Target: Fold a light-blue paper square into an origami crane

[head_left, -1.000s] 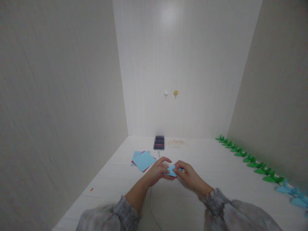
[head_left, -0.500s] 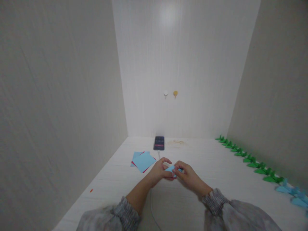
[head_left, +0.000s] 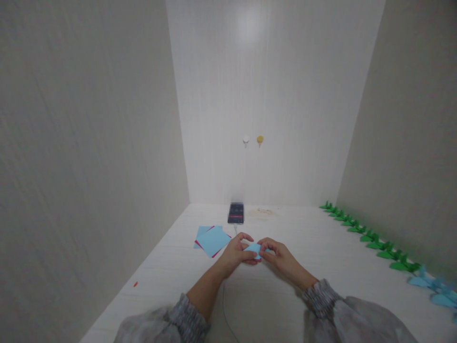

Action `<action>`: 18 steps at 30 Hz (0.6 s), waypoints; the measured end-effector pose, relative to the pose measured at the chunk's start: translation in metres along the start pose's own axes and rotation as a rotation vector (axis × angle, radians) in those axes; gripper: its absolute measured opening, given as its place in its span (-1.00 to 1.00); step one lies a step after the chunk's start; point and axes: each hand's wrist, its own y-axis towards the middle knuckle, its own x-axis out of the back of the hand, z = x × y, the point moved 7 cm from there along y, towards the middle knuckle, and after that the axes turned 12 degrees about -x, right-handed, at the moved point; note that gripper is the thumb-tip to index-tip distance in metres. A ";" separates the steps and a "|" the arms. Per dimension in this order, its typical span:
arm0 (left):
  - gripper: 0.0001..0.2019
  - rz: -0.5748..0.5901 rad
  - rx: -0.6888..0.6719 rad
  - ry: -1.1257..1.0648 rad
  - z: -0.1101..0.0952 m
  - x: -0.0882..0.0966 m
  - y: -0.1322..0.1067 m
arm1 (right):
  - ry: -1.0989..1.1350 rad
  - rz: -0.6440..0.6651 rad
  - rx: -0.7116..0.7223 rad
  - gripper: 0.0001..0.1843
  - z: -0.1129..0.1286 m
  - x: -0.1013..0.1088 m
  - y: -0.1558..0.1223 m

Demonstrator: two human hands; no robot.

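Between my hands, above the white table, is a small folded piece of light-blue origami paper (head_left: 253,248). My left hand (head_left: 237,255) pinches its left side, thumb on the near face and forefinger arched above. My right hand (head_left: 274,252) grips the right end with thumb and fingertips, which hide part of the paper. Left of my hands lies a loose stack of square paper sheets (head_left: 213,240), light blue on top with red edges showing beneath.
A phone (head_left: 236,213) with a white cable (head_left: 225,309) lies beyond my hands. Green folded paper figures (head_left: 371,236) line the right wall, with light-blue ones (head_left: 442,299) nearer me. An orange scrap (head_left: 135,284) is at left. Two hooks (head_left: 260,139) hang on the back wall.
My right hand has shifted slightly on the folded paper, and more of the paper's light-blue face now shows between my hands. My left hand has barely moved.
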 end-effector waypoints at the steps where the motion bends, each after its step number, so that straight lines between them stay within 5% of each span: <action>1: -0.58 -0.001 -0.001 0.004 0.000 0.000 0.000 | -0.011 -0.004 -0.008 -0.86 0.001 0.000 0.000; 18: -0.55 0.024 -0.055 0.086 -0.002 0.000 -0.001 | -0.153 -0.076 -0.075 -0.88 0.003 0.003 -0.002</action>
